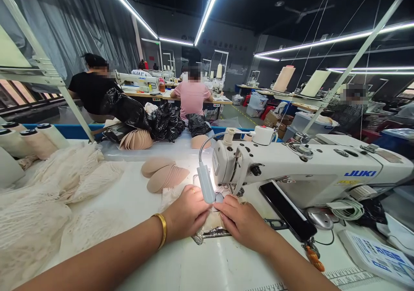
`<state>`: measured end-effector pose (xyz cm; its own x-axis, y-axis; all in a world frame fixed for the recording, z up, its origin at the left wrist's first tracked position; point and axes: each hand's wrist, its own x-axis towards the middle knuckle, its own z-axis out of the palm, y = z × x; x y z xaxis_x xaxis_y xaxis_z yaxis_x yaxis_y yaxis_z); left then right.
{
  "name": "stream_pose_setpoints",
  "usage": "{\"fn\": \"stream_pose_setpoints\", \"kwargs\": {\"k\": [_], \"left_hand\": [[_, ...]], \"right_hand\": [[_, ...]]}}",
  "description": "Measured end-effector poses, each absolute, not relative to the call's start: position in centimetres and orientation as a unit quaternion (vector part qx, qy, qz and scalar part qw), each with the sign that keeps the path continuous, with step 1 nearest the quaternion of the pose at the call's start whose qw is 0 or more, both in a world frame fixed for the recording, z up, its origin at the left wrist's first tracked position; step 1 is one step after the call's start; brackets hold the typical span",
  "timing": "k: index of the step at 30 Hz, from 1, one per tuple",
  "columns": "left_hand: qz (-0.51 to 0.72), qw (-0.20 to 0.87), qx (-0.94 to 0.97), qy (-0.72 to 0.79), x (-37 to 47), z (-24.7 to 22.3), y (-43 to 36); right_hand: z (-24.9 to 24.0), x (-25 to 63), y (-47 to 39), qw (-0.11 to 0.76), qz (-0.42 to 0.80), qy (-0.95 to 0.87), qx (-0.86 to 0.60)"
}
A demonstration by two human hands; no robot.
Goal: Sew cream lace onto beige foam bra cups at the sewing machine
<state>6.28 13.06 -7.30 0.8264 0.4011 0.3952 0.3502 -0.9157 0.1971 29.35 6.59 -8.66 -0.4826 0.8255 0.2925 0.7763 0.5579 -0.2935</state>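
At the needle end of a white JUKI sewing machine (323, 163), both of my hands rest on the bed. My left hand (189, 209), with a ring and a gold bangle, has curled fingers on a piece of cream lace fabric (167, 196). Thumb and fingers of my right hand (241, 217) are pressed together at the fabric's near edge, just right of the needle area. A small lamp (206, 183) on a bendable neck hangs in front and partly hides the needle and fingertips. Beige moulded bra cups (166, 178) lie stacked beyond my left hand.
Cream lace pieces (42, 209) are heaped on the left, with thread cones (43, 142) behind. A phone (287, 211) and a white box (378, 254) lie on the right. More cups (137, 140) and black bags (166, 120) sit at the back. Co-workers sit further off.
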Motion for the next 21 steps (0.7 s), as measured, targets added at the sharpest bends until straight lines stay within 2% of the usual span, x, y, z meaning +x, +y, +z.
{"fn": "stream_pose_setpoints", "kwargs": {"k": [13, 21], "left_hand": [[0.198, 0.065, 0.955, 0.213, 6.3, -6.9, 13.2], [0.133, 0.030, 0.954, 0.268, 6.8, -4.4, 13.0]], "right_hand": [[-8.8, 29.6, 6.4, 0.197, 0.048, -0.866, -0.458], [-8.5, 29.2, 6.3, 0.213, 0.058, -0.856, -0.467]]}}
